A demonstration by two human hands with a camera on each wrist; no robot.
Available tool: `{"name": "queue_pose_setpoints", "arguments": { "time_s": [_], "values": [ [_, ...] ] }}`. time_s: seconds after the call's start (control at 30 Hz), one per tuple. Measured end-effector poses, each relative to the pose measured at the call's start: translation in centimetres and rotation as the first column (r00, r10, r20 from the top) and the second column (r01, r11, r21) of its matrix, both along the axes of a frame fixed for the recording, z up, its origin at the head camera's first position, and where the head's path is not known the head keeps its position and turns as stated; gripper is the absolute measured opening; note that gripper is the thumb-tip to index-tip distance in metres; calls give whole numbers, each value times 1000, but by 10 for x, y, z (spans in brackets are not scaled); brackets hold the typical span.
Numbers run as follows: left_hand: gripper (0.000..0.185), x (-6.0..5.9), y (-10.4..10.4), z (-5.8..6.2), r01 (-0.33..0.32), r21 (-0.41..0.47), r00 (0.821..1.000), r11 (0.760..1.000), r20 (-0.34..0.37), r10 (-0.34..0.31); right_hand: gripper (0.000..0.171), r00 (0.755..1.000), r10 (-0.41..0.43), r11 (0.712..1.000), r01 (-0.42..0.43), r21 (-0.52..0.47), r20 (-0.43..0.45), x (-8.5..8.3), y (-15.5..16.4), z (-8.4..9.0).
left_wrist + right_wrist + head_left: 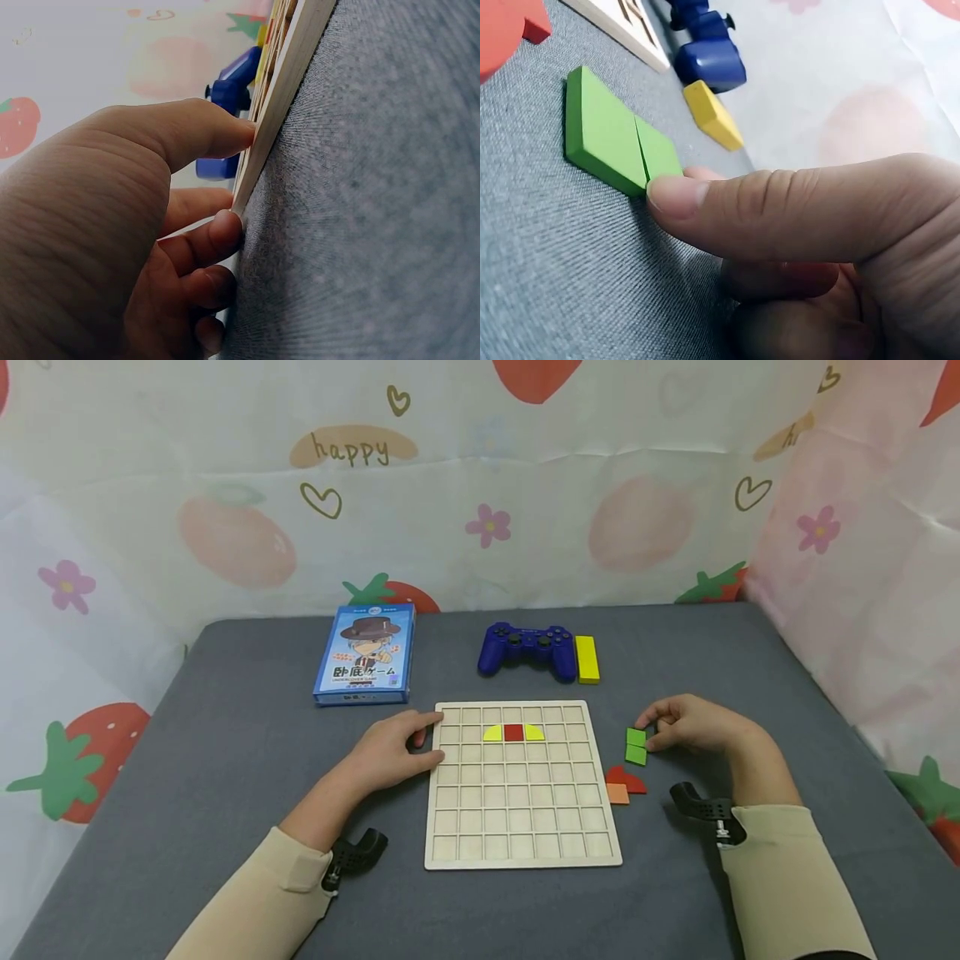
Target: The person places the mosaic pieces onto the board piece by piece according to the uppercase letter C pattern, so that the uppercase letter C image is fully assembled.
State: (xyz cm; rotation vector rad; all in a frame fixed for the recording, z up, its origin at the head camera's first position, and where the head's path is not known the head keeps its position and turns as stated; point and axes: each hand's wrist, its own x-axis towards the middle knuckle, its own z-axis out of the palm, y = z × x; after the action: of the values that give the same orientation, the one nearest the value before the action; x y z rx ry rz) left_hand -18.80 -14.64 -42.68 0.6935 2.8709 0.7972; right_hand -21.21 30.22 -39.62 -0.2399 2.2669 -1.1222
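A wooden grid board (522, 858) lies in the middle of the grey table. A red square (513, 732) sits in its second row, with a yellow quarter-round piece (492, 733) on one side and another (534, 732) on the other. My left hand (427, 745) holds the board's left edge (281, 105), thumb on top and fingertips against the side. To the right of the board, two green blocks (636, 747) lie side by side. My right hand (651, 735) pinches them, and its thumb (705, 199) touches the nearer green block (660, 157).
A red rounded piece (626, 779) and an orange square (617, 793) lie by the board's right edge. Behind the board are a blue game controller (527, 649), a yellow bar (587, 658) and a blue card-game box (366, 653). A printed curtain surrounds the table.
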Motion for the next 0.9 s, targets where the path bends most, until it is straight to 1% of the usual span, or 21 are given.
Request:
{"name": "queue_pose_setpoints", "arguments": {
  "time_s": [0.17,0.47,0.53,0.6,0.73,0.9],
  "values": [
    [54,1,0,1,9,13,1000,1000,4,-9,37,1000,-31,999,31,20,-1,0,0,0],
    [54,1,0,1,11,13,1000,1000,0,-11,36,997,-72,994,75,74,-40,0,-2,-1],
    [54,0,0,1,13,9,1000,1000,-1,-13,36,995,-76,992,83,95,-72,0,-3,-1],
    [54,0,0,1,13,4,1000,1000,-2,-13,34,989,-79,988,94,124,-123,0,-4,-1],
    [54,0,0,0,11,-3,1000,1000,-9,-11,30,969,-79,979,120,166,-235,-2,-8,-3],
    [54,0,0,1,9,2,1000,1000,-11,-9,31,948,-99,972,157,173,-302,-3,-10,-4]
  ]
}}
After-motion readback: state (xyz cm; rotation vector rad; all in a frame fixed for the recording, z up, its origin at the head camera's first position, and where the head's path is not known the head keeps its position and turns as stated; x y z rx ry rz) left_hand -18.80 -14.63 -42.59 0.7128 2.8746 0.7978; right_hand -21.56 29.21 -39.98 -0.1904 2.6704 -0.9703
